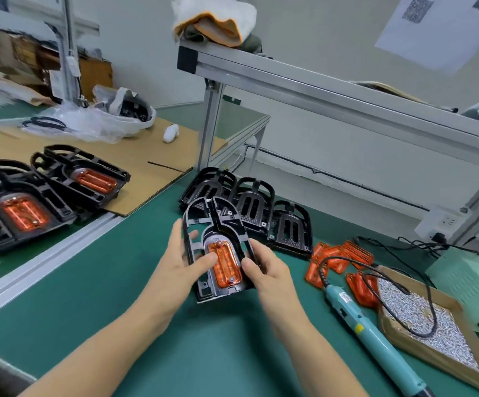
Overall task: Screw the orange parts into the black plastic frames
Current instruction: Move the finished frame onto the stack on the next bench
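I hold a black plastic frame (218,224) tilted above the green mat, with an orange part (226,265) seated in it and screw heads at its two ends. My left hand (182,260) grips the frame's left side, thumb on the orange part. My right hand (264,267) grips its right edge. Bare black frames (261,210) lie just behind. Loose orange parts (338,257) lie to the right. A teal electric screwdriver (364,328) rests on the mat at lower right.
A cardboard tray of screws (421,319) sits at the right, with a pale green power unit (470,285) behind it. Frames with orange parts fitted (60,184) are stacked at left on cardboard. An aluminium shelf frame (318,90) crosses overhead.
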